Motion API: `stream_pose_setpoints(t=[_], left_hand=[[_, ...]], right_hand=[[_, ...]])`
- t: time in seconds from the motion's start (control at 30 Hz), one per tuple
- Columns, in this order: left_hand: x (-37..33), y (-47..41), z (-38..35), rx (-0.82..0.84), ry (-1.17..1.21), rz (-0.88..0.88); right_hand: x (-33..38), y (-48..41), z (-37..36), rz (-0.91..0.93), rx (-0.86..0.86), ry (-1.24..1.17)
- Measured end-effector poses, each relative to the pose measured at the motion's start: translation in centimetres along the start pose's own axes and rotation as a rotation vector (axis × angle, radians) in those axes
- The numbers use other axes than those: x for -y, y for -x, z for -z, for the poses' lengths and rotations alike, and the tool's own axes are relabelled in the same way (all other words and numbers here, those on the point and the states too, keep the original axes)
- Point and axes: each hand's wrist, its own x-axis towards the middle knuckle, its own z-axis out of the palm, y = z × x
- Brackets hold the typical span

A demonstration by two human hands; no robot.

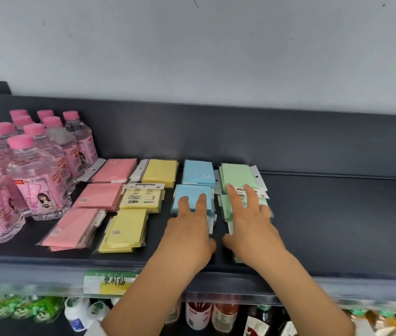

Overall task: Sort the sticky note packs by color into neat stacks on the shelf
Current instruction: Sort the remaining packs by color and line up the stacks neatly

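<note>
Two forearms reach over the shelf (337, 214); the left hand (189, 229) lies flat and open on the blue packs (192, 197), the right hand (250, 224) likewise on the green packs (237, 177), apparently squaring stacks beside the yellow packs (141, 197) and pink packs (100, 196).

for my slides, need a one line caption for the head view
Left hand on blue packs, right hand on green packs, beside pink and yellow columns.

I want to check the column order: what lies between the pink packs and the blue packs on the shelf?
In the head view, the yellow packs lie in a column between the pink packs and the blue packs, three piles from back to front.
</note>
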Motion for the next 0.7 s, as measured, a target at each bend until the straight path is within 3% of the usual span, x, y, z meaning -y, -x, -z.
stream_pose_setpoints(t=[0.5, 0.6, 0.7], left_hand=[[-1.6, 0.4, -0.5, -0.053, -0.006, 0.062], [0.3, 1.9, 0.9, -0.248, 0.008, 0.004], [4.0, 3.2, 2.9, -0.462, 0.145, -0.019]], right_hand=[[-0.7, -0.1, 0.8, 0.041, 0.080, 0.057], [0.9, 0.6, 1.4, 0.107, 0.002, 0.097], [4.0, 1.7, 1.7, 0.263, -0.081, -0.110]])
